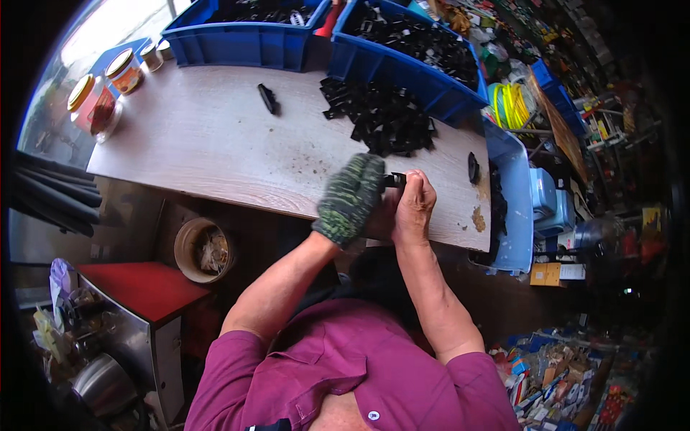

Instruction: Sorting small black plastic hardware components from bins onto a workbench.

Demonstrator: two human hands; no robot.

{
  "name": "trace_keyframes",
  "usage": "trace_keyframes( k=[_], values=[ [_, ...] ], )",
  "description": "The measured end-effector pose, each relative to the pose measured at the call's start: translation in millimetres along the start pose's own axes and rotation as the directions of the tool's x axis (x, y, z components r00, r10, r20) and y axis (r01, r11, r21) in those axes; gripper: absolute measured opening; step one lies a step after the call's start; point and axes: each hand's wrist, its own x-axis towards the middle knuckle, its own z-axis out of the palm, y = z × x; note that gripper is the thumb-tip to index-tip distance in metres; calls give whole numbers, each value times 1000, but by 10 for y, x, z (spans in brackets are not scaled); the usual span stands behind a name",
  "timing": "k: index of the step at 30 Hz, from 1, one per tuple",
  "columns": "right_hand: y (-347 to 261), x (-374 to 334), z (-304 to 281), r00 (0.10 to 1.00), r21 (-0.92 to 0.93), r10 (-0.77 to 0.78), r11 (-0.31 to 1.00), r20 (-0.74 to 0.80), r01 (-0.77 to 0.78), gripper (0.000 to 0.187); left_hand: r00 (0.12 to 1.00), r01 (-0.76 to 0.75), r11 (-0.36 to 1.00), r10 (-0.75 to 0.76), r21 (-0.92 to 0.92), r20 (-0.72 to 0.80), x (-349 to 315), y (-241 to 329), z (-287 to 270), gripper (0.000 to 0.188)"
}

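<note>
My left hand (351, 197), in a green knitted glove, and my bare right hand (413, 205) meet over the near edge of a pale wooden table (208, 144). Both are closed around a small black plastic part (394, 179) that pokes out between them. Just beyond my hands lies a heap of similar black parts (381, 115) on the table. One single black part (267, 98) lies apart near the table's middle, and a round black piece (474, 167) sits to the right of my right hand.
Two blue crates (237, 43) (402, 65) holding black parts stand along the far edge. Jars with yellow lids (100, 93) sit at the far left. A light blue bin (514, 194) hangs at the table's right end. A round bucket (203, 249) and a red-topped cabinet (140, 287) stand below left.
</note>
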Motion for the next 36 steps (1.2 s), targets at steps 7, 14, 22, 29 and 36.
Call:
trace_keyframes(
  k=[7,14,22,29,36],
  values=[
    [-256,120,-159,860,314,495,841,-120,-441,33,855,424,903,-426,76,296,474,-134,-198,25],
    [-261,925,-1241,679,281,347,936,-647,-210,34,872,275,934,-342,227,351,543,-141,-13,17],
    [-277,497,-914,894,139,429,901,-132,-412,38,780,509,861,-468,14,415,450,-145,-214,28],
    [-140,240,-440,860,32,310,935,406,-352,29,578,791,460,-349,-402,738,456,6,-234,34],
    [-175,95,-267,898,-2,258,961,355,-275,22,707,360,887,-59,-287,705,543,-66,-334,19]
  ],
)
